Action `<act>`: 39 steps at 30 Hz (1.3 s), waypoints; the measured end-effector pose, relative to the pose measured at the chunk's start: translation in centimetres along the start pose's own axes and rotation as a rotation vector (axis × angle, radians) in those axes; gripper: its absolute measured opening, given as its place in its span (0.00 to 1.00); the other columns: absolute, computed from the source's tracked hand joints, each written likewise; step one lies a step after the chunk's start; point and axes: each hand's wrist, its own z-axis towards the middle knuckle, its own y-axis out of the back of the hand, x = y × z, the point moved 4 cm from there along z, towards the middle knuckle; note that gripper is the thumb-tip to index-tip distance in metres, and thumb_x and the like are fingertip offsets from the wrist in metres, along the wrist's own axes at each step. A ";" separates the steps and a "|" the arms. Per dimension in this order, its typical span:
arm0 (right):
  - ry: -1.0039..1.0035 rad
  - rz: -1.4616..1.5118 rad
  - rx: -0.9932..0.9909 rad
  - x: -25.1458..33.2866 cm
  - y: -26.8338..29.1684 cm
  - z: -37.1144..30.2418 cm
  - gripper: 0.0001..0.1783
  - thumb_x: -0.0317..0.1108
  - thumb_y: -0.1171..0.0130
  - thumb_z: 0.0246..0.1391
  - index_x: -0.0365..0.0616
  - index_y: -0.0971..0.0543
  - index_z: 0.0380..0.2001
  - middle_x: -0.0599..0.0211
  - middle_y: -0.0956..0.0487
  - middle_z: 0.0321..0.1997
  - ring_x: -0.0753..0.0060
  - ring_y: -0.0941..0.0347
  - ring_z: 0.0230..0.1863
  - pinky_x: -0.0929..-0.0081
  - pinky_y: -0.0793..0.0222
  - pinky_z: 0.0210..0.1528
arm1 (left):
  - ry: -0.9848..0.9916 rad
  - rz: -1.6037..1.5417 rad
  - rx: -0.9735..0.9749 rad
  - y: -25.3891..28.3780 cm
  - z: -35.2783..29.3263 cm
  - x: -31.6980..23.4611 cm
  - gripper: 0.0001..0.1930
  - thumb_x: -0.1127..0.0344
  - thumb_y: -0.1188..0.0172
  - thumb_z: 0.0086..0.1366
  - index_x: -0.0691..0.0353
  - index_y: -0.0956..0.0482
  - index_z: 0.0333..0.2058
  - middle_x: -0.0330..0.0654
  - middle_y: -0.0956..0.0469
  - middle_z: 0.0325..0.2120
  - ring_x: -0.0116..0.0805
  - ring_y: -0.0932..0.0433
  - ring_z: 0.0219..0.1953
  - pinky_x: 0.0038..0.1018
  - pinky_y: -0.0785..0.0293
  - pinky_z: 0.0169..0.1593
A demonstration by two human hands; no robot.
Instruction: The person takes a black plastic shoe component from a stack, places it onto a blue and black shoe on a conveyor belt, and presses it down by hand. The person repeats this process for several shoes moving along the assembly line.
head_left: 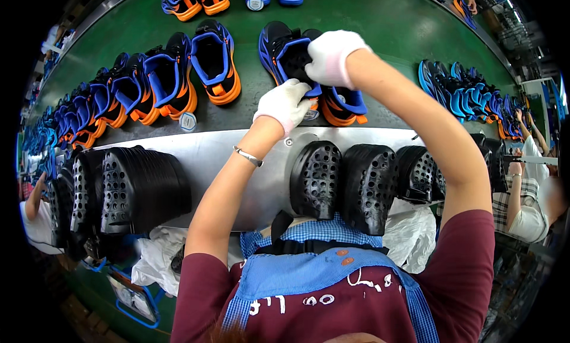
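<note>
Just above centre of the frame, your gloved right hand [333,57] reaches into the black-and-blue shoe [285,49] on the green belt [386,28], fingers closed on its collar. Your left hand [284,104] grips its orange heel. Steady that heel so the shoe stays flat.

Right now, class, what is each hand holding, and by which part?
Both gloved hands grip one black-and-blue shoe: right hand at its blue collar, left hand at the heel end.

shoes [214,61] on belt [386,28], insole stacks [139,188] on ledge [237,159] before it
</note>
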 end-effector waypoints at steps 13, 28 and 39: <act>0.080 -0.034 -0.050 3.3 -5.5 7.7 0.15 0.29 0.42 0.51 0.44 0.16 0.43 0.54 0.17 0.46 0.55 0.19 0.48 0.61 0.22 0.47 | 0.225 0.171 0.475 -0.9 3.3 1.7 0.25 0.43 0.38 0.55 0.55 0.17 0.44 0.53 0.18 0.40 0.53 0.20 0.42 0.37 0.24 0.49; 0.102 -0.003 -0.142 2.8 -3.8 6.0 0.13 0.30 0.36 0.45 0.44 0.15 0.38 0.54 0.16 0.40 0.54 0.17 0.43 0.62 0.22 0.45 | 0.367 0.219 0.684 -1.0 4.4 0.8 0.31 0.38 0.37 0.52 0.62 0.19 0.42 0.46 0.17 0.30 0.36 0.18 0.27 0.31 0.21 0.35; 0.331 0.534 -0.404 -2.4 -4.5 -16.7 0.20 0.49 0.40 0.52 0.43 0.21 0.37 0.55 0.22 0.32 0.52 0.23 0.36 0.62 0.27 0.40 | 0.238 0.156 0.368 -0.1 2.3 0.9 0.23 0.47 0.42 0.56 0.62 0.16 0.37 0.54 0.18 0.33 0.53 0.20 0.37 0.37 0.23 0.45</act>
